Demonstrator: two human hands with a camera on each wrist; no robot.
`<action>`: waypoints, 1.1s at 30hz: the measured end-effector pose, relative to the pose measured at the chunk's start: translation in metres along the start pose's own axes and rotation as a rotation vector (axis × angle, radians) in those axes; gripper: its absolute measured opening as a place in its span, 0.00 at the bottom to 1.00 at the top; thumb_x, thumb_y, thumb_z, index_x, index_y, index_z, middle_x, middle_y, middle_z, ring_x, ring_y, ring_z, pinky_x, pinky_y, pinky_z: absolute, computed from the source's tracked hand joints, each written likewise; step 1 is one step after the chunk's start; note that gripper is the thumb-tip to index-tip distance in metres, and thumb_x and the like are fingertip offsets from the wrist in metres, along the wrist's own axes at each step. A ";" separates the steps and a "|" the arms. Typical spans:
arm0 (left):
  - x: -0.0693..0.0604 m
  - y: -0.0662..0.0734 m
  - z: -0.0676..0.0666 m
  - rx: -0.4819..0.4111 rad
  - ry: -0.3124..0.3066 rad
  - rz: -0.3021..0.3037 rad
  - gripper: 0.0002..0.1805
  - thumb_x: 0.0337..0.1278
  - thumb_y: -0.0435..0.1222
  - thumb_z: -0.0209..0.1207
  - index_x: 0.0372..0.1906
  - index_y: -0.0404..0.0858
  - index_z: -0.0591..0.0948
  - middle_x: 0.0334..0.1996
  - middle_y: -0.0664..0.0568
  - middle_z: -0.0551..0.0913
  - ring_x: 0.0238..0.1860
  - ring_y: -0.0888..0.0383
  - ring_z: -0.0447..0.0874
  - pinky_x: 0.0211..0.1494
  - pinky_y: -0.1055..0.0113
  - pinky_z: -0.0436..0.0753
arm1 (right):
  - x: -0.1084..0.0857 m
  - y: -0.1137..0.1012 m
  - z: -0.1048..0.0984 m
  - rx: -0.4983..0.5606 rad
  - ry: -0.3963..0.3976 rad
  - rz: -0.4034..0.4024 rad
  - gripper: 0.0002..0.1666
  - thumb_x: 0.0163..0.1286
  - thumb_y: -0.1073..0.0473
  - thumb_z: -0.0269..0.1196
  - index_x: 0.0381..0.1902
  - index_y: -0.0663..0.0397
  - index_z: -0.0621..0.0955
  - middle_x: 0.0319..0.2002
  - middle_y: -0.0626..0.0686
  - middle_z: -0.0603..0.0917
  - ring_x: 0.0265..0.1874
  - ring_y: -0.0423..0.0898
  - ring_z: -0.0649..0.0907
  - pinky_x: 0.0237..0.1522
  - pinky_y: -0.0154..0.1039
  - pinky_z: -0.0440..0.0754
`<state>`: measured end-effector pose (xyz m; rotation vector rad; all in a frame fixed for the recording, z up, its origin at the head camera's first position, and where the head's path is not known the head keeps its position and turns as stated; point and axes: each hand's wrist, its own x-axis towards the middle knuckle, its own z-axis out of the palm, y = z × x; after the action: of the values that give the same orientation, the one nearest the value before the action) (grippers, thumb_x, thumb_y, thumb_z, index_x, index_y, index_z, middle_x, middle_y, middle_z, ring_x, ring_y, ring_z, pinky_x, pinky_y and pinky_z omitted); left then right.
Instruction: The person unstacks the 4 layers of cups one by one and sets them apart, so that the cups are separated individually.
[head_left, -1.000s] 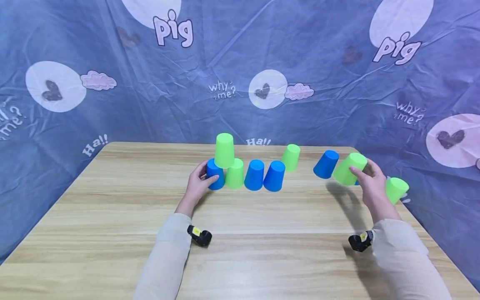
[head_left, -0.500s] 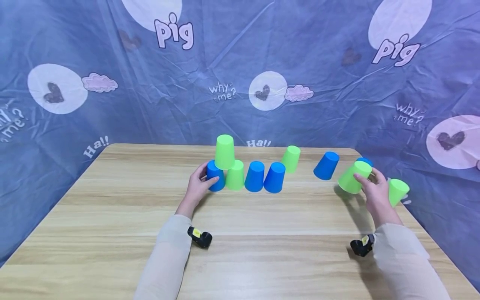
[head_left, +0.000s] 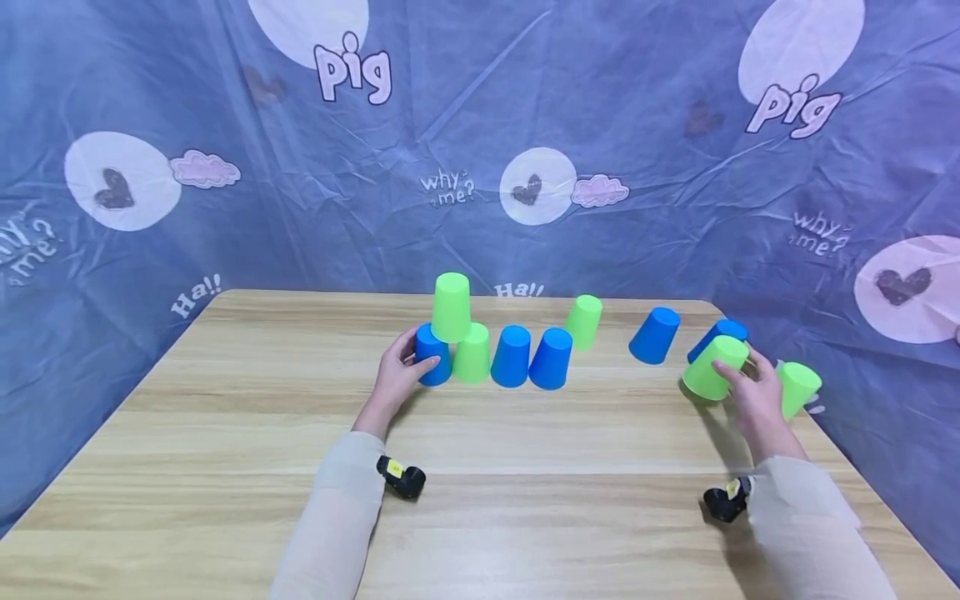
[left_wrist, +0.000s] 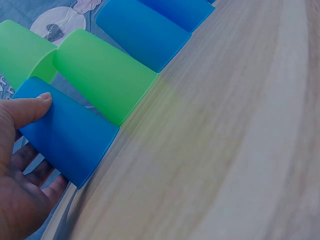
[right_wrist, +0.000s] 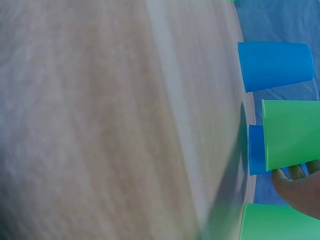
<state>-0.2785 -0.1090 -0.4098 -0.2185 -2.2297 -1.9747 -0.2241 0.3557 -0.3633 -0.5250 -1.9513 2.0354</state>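
Note:
My left hand grips an upside-down blue cup, thumb in front, as the left wrist view shows. Beside it stands a green cup, and another green cup sits upside down across the tops of both. At the right, my right hand holds a green cup, mouth down and tilted. Its rim looks slightly above the table in the right wrist view. A blue cup is partly hidden behind it. Just right of this hand is one more green cup.
Two blue cups stand side by side right of the stacked group. A green cup is behind them, and a separate blue cup stands farther right. Beyond the wooden table hangs a patterned blue cloth.
My right hand has moved the green cup rightward, down and nearer to me, uncovering more of the blue cup behind. The left hand keeps its hold, with no clear movement.

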 end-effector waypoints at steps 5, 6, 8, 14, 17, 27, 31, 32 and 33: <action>0.000 -0.001 0.001 0.003 0.009 -0.007 0.29 0.48 0.31 0.59 0.58 0.39 0.65 0.54 0.43 0.68 0.54 0.49 0.64 0.56 0.55 0.63 | 0.002 0.005 -0.002 0.014 -0.015 -0.012 0.46 0.53 0.58 0.64 0.65 0.45 0.53 0.64 0.51 0.52 0.61 0.43 0.55 0.59 0.37 0.50; 0.000 0.000 0.001 0.003 0.010 -0.006 0.29 0.48 0.31 0.59 0.58 0.39 0.65 0.54 0.42 0.68 0.54 0.49 0.64 0.56 0.55 0.63 | 0.002 0.007 -0.003 0.015 -0.014 -0.012 0.44 0.53 0.58 0.64 0.64 0.44 0.55 0.63 0.50 0.56 0.60 0.42 0.56 0.59 0.37 0.50; 0.000 0.000 0.001 0.007 0.012 -0.007 0.29 0.48 0.31 0.59 0.58 0.39 0.65 0.54 0.42 0.68 0.54 0.49 0.64 0.56 0.55 0.63 | 0.002 0.009 -0.003 0.016 -0.012 -0.017 0.41 0.52 0.58 0.65 0.62 0.42 0.60 0.58 0.47 0.63 0.58 0.42 0.59 0.60 0.38 0.50; 0.001 0.000 0.001 0.010 0.010 -0.011 0.29 0.48 0.31 0.59 0.58 0.40 0.65 0.54 0.43 0.68 0.54 0.49 0.64 0.56 0.56 0.63 | 0.002 0.013 -0.004 0.022 -0.011 -0.036 0.29 0.50 0.57 0.66 0.50 0.36 0.69 0.44 0.41 0.68 0.54 0.43 0.62 0.60 0.39 0.51; 0.000 0.000 0.001 0.010 0.008 -0.011 0.29 0.48 0.31 0.59 0.58 0.39 0.65 0.54 0.42 0.68 0.54 0.49 0.64 0.56 0.56 0.63 | 0.003 0.014 -0.004 0.026 -0.027 -0.029 0.30 0.51 0.57 0.65 0.51 0.36 0.68 0.46 0.43 0.68 0.56 0.44 0.60 0.60 0.41 0.49; -0.001 -0.001 0.001 -0.002 -0.001 -0.026 0.29 0.48 0.31 0.59 0.58 0.40 0.65 0.54 0.43 0.67 0.55 0.50 0.63 0.57 0.56 0.62 | 0.005 0.017 -0.003 -0.033 -0.032 0.026 0.49 0.51 0.53 0.64 0.66 0.46 0.50 0.65 0.56 0.48 0.62 0.47 0.51 0.60 0.44 0.45; 0.000 -0.002 0.001 0.003 0.001 -0.024 0.29 0.48 0.31 0.59 0.58 0.40 0.65 0.54 0.43 0.67 0.55 0.50 0.63 0.57 0.56 0.62 | 0.005 0.017 -0.002 -0.012 -0.036 0.023 0.48 0.53 0.55 0.63 0.66 0.46 0.50 0.64 0.52 0.52 0.62 0.46 0.53 0.60 0.44 0.45; 0.000 -0.002 0.001 0.003 0.001 -0.023 0.29 0.48 0.31 0.59 0.58 0.40 0.65 0.54 0.43 0.67 0.55 0.50 0.63 0.57 0.56 0.62 | 0.005 0.017 -0.002 -0.006 -0.039 0.021 0.47 0.53 0.56 0.63 0.66 0.46 0.50 0.63 0.51 0.54 0.61 0.45 0.53 0.60 0.43 0.46; 0.001 -0.002 0.001 0.002 0.001 -0.023 0.29 0.48 0.31 0.59 0.58 0.41 0.65 0.54 0.43 0.67 0.55 0.50 0.63 0.57 0.56 0.62 | 0.005 0.016 -0.002 -0.003 -0.049 0.016 0.47 0.53 0.56 0.63 0.66 0.46 0.50 0.62 0.51 0.55 0.61 0.45 0.53 0.60 0.44 0.46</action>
<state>-0.2795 -0.1081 -0.4115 -0.1919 -2.2436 -1.9833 -0.2267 0.3586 -0.3800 -0.4979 -1.9838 2.0745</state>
